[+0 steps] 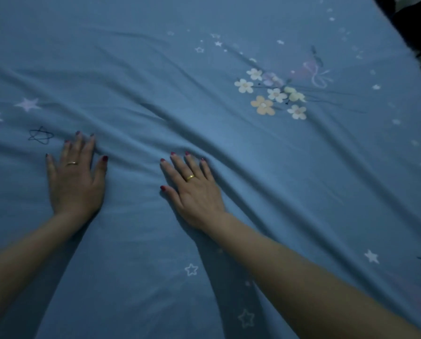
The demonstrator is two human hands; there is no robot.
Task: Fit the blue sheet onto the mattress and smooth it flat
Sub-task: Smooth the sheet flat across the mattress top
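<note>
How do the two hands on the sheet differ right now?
The left hand points straight up the blue sheet, while the right hand angles up and to the left. The left hand lies beside a dark outlined star; the right hand lies nearer the flower print. Both press flat with fingers spread, and each wears a ring.

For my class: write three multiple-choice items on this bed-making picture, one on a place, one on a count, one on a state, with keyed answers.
1. Where is the flower print relative to the right hand?
A. beyond it, to its right
B. under the palm
C. nearer than the wrist

2. How many hands wear a ring?
A. none
B. one
C. two

3. What state is the sheet ahead of the fingertips in?
A. flat
B. creased
C. torn

Answers: 1 A, the print lies farther up and right; 2 C, left hand and right hand each show one; 3 B, folds run across it.
</note>
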